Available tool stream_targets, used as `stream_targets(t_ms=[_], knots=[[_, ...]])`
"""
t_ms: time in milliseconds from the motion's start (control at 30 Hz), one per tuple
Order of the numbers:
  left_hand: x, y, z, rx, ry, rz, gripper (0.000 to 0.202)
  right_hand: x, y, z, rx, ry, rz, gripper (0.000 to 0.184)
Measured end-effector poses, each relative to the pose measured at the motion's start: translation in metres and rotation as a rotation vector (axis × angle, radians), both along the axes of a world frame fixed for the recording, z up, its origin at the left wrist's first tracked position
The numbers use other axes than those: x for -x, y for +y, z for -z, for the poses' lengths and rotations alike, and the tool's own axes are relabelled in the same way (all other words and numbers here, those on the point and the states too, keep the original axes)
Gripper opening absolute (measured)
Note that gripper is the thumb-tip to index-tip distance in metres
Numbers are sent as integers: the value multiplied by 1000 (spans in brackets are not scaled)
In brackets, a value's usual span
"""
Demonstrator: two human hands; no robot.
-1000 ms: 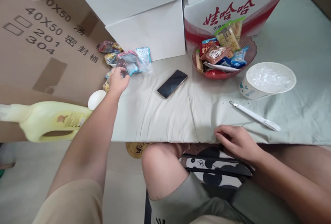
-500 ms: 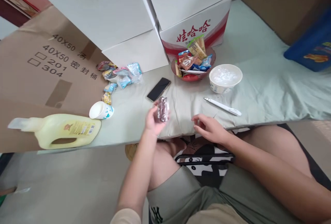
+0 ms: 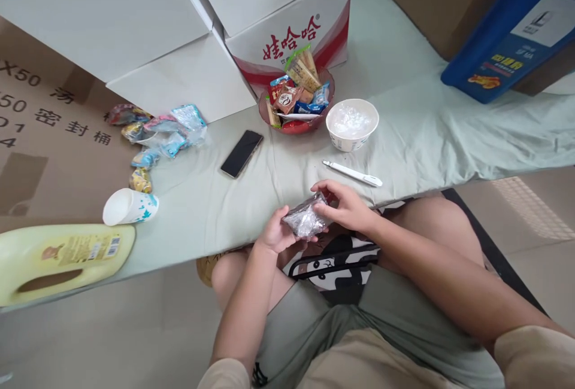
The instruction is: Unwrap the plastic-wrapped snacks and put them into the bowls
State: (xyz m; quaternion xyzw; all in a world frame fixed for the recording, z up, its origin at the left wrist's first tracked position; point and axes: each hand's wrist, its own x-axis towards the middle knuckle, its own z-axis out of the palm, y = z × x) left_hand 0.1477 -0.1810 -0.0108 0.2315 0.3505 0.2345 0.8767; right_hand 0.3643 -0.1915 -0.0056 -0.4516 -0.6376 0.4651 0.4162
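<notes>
A dark packet in shiny clear plastic wrap (image 3: pixel 306 218) is held between my two hands over the table's front edge. My left hand (image 3: pixel 275 233) is closed on its left end, thumb on top. My right hand (image 3: pixel 345 206) grips the right end, with fingers at the far side and thumb on the near face. Just beyond my right hand lies a slim white pen-shaped tool (image 3: pixel 353 173). Further back stands a paper bowl (image 3: pixel 353 142) with crumpled clear plastic in it.
A reddish glass bowl (image 3: pixel 294 127) of wrapped snacks stands before white boxes (image 3: pixel 287 24). A phone (image 3: pixel 241 154) lies left of centre. Further left are snack packets (image 3: pixel 173 137), a tipped paper cup (image 3: pixel 131 206) and a yellow jug (image 3: pixel 67 257). A blue container (image 3: pixel 498 54) stands at right.
My right hand has moved to the packet and taken hold of its right end. The packet has turned from upright to slanting sideways. The view has shifted right.
</notes>
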Motion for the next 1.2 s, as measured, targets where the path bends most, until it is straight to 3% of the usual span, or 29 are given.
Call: stream_targets(t_ms=[133, 233, 333, 433, 600, 667, 800, 933, 1100, 1200], knots=[[2, -3, 0, -150, 99, -146, 56, 6, 1, -1, 53, -3, 16, 39], [2, 1, -2, -223, 217, -235, 47, 0, 4, -4, -42, -76, 37, 36], [3, 7, -6, -214, 212, -465, 39, -17, 11, -6, -202, -344, 286, 27], [4, 13, -14, -167, 162, -567, 35, -34, 16, -2, -203, -676, 525, 28], [11, 15, -27, -142, 75, -596, 55, -43, 15, 11, -112, -941, 488, 27], [13, 15, -29, -178, 105, -575, 62, -42, 15, 12, -112, -943, 459, 25], [17, 14, -28, -261, 141, -566, 56, -36, 17, 9, -104, -824, 380, 28], [21, 16, -26, -199, 82, -587, 69, -28, 16, 5, -71, -635, 278, 32], [19, 15, -23, -243, 130, -587, 47, -25, 12, 0, -32, -469, 187, 30], [12, 14, -17, -324, 198, -609, 52, -23, 11, -4, 68, -394, 166, 32]])
